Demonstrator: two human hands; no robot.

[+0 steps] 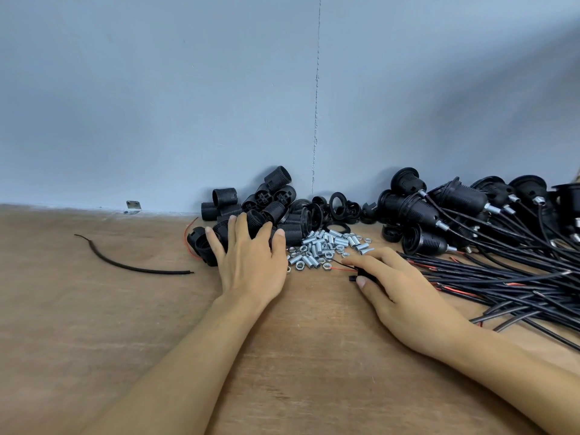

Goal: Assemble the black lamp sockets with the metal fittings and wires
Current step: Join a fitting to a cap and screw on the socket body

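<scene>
A heap of black threaded socket shells (260, 205) lies against the wall. My left hand (251, 262) is spread over its front edge, fingers straight and touching the shells. Right of it lies a pile of small metal fittings and nuts (326, 246). My right hand (395, 287) rests on the wooden table (298, 340) and pinches a small black part with a thin red and black wire (340, 267) between thumb and fingers. Assembled sockets with fittings (417, 208) and their black wires (502, 277) fan out at the right.
A loose black cable piece (131, 265) lies on the table at the left. A small metal bracket (133, 207) sits where table meets the grey wall. Black rings (337, 202) and caps lie behind the fittings.
</scene>
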